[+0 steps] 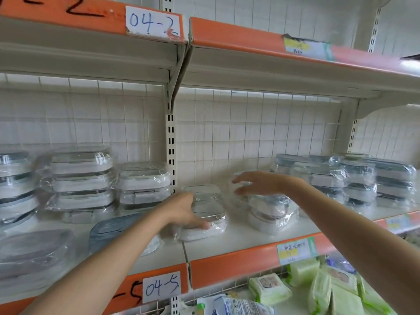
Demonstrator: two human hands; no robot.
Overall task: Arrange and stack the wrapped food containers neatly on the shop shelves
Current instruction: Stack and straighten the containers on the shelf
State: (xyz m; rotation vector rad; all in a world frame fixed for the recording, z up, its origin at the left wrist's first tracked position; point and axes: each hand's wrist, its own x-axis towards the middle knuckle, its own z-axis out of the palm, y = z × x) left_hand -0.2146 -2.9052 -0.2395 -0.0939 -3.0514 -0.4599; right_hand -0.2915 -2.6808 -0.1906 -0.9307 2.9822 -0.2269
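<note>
Wrapped food containers fill the middle shelf (238, 241). My left hand (184, 212) grips the left side of a white container (205, 214) that lies flat near the shelf's centre. My right hand (256, 183) hovers with straight fingers above another wrapped white container (271, 214), not touching it. Stacks of white containers (81, 183) stand to the left, one shorter stack (144, 185) beside the upright. Grey-blue stacks (354, 178) stand at the right.
A blue-lidded container (113, 230) and a grey one (34, 253) lie flat at the front left. The upper shelf (250, 64) overhangs. Green wipe packs (318, 289) lie on the shelf below. A slotted upright (171, 146) divides the two bays.
</note>
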